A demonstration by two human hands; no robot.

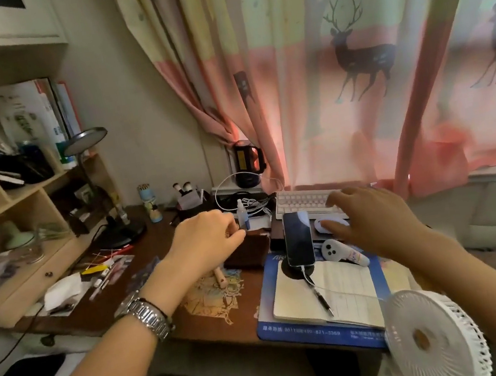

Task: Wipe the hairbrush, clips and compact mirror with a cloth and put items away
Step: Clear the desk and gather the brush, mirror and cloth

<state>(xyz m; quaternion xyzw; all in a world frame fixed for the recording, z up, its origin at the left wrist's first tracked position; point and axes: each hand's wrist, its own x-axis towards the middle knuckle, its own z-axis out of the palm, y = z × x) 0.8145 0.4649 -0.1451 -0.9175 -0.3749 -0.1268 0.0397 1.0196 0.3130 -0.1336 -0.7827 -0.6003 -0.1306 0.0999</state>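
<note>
My left hand (209, 240) hovers over a brown woven case (247, 254), its fingers curled and its fingertips pinching something small, apparently a clip, which is mostly hidden. My right hand (374, 220) stretches out with straight fingers, and its fingertips touch a white round compact mirror (321, 225) lying in front of the keyboard (303, 203). A wooden handle, possibly the hairbrush (220, 277), pokes out below my left wrist. A crumpled white cloth (62, 291) lies at the desk's left edge.
A phone (298, 238) stands upright on a charging stand between my hands. An open notebook with a pen (329, 291) lies on a blue mat. A white fan (436, 336) is at the front right. A desk lamp (85, 144), shelves, cables and a small spray bottle (241, 209) crowd the back.
</note>
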